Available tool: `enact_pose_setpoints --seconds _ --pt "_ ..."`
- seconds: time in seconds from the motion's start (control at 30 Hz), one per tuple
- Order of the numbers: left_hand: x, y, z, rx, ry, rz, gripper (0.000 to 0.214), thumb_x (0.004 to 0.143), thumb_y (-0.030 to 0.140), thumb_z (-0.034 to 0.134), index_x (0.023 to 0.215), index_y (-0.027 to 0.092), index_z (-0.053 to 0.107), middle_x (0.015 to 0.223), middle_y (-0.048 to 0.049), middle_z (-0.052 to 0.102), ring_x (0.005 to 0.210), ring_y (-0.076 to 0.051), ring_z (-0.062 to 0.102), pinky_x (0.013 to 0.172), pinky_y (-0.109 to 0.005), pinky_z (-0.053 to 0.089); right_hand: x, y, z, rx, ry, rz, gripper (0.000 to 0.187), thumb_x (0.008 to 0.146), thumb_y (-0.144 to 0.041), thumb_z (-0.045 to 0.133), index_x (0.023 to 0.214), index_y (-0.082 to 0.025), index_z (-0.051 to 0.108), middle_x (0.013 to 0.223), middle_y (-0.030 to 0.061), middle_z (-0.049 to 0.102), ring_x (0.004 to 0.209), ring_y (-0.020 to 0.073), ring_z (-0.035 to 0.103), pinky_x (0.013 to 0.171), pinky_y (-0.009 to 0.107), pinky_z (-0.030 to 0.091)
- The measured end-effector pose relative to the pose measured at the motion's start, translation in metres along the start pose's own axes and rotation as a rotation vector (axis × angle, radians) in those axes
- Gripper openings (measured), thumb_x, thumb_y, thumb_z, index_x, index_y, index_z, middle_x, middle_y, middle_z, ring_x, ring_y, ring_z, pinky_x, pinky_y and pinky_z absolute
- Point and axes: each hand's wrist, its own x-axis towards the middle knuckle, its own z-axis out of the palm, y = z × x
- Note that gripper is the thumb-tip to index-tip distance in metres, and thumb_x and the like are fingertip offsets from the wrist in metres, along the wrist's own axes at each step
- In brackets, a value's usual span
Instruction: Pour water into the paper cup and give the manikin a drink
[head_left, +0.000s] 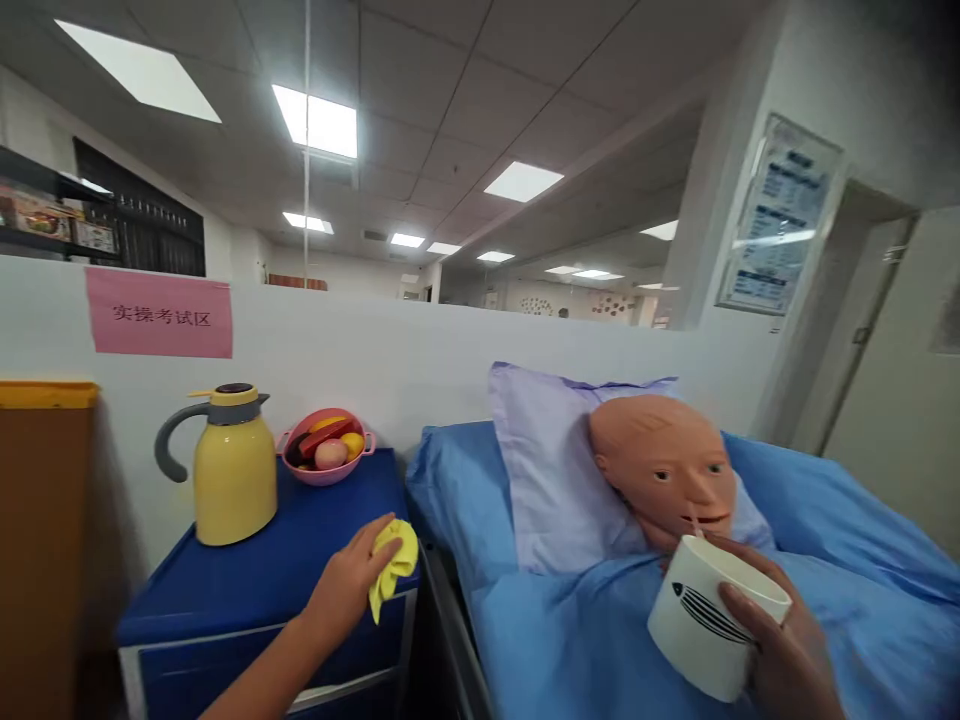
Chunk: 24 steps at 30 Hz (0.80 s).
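Observation:
My right hand (780, 640) is wrapped round a white cup (705, 620) with a dark fish-like drawing, held just below the chin of a training manikin's head (664, 465). A thin straw (697, 527) runs from the cup to the manikin's mouth. The head rests on a lilac pillow (540, 470) in a bed with blue sheets (600, 640). My left hand (349, 580) is closed on a crumpled yellow cloth (394, 565), at the front right corner of a blue bedside cabinet (262, 580).
On the cabinet stand a yellow thermos jug (232, 465) with a grey handle and a pink bowl of fruit (326, 447). A white partition (420, 350) with a pink sign (159, 313) runs behind. A brown bin with a yellow lid (45, 500) stands at the left.

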Motion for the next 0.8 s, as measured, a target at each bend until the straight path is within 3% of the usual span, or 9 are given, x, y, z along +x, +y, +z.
enact_pose_setpoints --seconds 0.1,0.17,0.27,0.37,0.5,0.63,0.8 --pt "-0.028 -0.054 -0.005 0.025 -0.22 -0.379 0.061 0.085 -0.004 0.036 0.129 0.028 0.062 0.157 -0.0072 0.042 0.138 -0.026 0.049 0.099 -0.04 0.055 -0.036 0.003 0.077 0.181 -0.204 0.102 0.072 0.052 -0.054 0.085 0.115 -0.025 0.062 0.088 0.0127 0.075 0.07 0.0342 0.073 0.054 0.044 0.06" --pt "-0.04 -0.078 -0.004 0.021 -0.296 -0.495 0.06 0.083 -0.005 0.036 0.125 0.026 0.065 0.154 -0.0069 0.046 0.14 -0.026 0.046 0.105 -0.042 0.05 -0.057 0.011 0.131 0.275 -0.287 0.105 0.074 0.056 -0.053 0.085 0.12 -0.025 0.058 0.095 0.0128 0.075 0.077 0.0338 0.074 0.059 0.043 0.06" --pt "-0.051 -0.101 0.002 -0.017 -0.342 -0.512 0.056 0.084 -0.003 0.039 0.124 0.025 0.067 0.149 -0.0065 0.051 0.144 -0.023 0.039 0.12 -0.042 0.033 -0.078 0.029 0.207 0.328 -0.378 0.092 0.066 0.064 -0.051 0.082 0.12 -0.026 0.057 0.099 0.0105 0.075 0.08 0.0303 0.074 0.065 0.042 0.06" --pt "-0.05 -0.117 0.012 -0.039 -0.343 -0.532 0.054 0.087 0.002 0.04 0.131 0.025 0.062 0.152 -0.0047 0.047 0.147 -0.023 0.033 0.123 -0.042 0.027 -0.093 0.046 0.279 0.267 -0.417 0.062 0.066 0.065 -0.049 0.083 0.12 -0.023 0.058 0.099 0.0102 0.074 0.084 0.0289 0.072 0.074 0.043 0.06" --pt "-0.036 -0.132 0.024 -0.025 -0.322 -0.593 0.045 0.092 0.032 0.053 0.137 0.023 0.057 0.153 -0.0071 0.044 0.148 -0.029 0.029 0.124 -0.048 0.023 -0.109 0.064 0.368 0.098 -0.416 0.011 0.076 0.064 -0.049 0.084 0.127 -0.021 0.054 0.113 0.0113 0.07 0.098 0.029 0.068 0.091 0.046 0.056" --pt "-0.025 -0.141 0.031 -0.008 -0.301 -0.594 0.062 0.087 0.055 0.061 0.138 0.021 0.056 0.154 -0.0098 0.043 0.148 -0.032 0.028 0.124 -0.05 0.022 -0.113 0.085 0.432 0.066 -0.421 -0.01 0.08 0.062 -0.046 0.085 0.13 -0.021 0.052 0.117 0.0103 0.068 0.105 0.029 0.066 0.098 0.047 0.053" --pt "-0.021 -0.149 0.041 -0.044 -0.318 -0.59 0.073 0.088 0.064 0.054 0.148 0.024 0.047 0.158 -0.0073 0.04 0.149 -0.033 0.025 0.124 -0.055 0.021 -0.112 0.11 0.471 0.064 -0.373 -0.033 0.079 0.061 -0.046 0.084 0.127 -0.02 0.051 0.123 0.0129 0.065 0.111 0.0307 0.063 0.104 0.049 0.048"
